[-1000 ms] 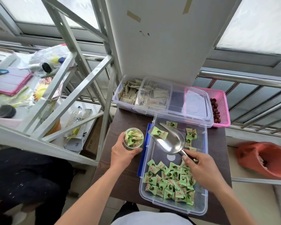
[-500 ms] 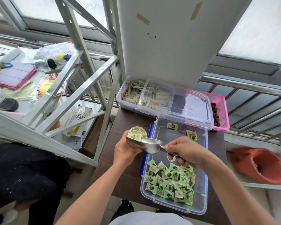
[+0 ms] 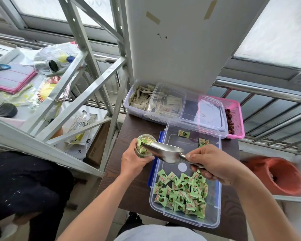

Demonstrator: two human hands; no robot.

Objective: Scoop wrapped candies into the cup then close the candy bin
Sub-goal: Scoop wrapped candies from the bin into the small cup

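Observation:
My left hand (image 3: 135,161) grips a small clear cup (image 3: 143,147) filled with green wrapped candies, held just left of the candy bin. My right hand (image 3: 214,165) holds the handle of a metal scoop (image 3: 165,151), whose tip rests tilted in the cup's mouth. The clear candy bin (image 3: 214,218) lies open on the dark table (image 3: 132,193). Several green candies (image 3: 182,192) are heaped at its near end and a few lie at its far end. Its clear lid (image 3: 205,115) leans up behind it, on the bin of white packets.
A clear bin of white packets (image 3: 141,101) and a pink basket (image 3: 236,117) of dark red fruit stand at the table's back. A metal rack (image 3: 76,87) rises on the left, a red bucket (image 3: 278,176) sits on the right, a person in dark clothes (image 3: 24,186) at lower left.
The scoop left the bin with candy, swung left to the cup and tipped into it. The cup now holds more candy and the scoop looks empty.

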